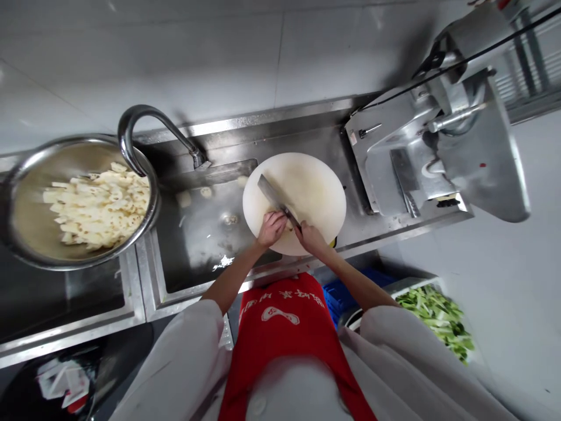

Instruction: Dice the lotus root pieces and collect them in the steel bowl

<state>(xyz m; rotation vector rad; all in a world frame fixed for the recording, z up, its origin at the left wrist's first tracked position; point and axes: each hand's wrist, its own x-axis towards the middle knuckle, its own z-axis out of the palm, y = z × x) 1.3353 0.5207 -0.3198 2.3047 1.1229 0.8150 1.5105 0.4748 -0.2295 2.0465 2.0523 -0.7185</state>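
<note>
My right hand (311, 237) is wrapped round the handle of a cleaver (272, 193), whose broad blade points away to the upper left over a round white cutting board (319, 187). Close beside the blade, the curled fingers of my left hand (272, 228) press on a small pale piece of lotus root (272, 209), mostly covered by the fingers and blade. The board lies over the right part of the sink and the counter. To the left, a big steel bowl (26, 193) holds a heap of cut lotus root (99, 204).
A curved faucet (153, 111) rises behind the sink (193, 257), where a few pale slices lie. On the right stands a metal slicing machine (473, 140) with another cleaver (403, 178) on it. Below right, a crate holds chopped greens (438, 318).
</note>
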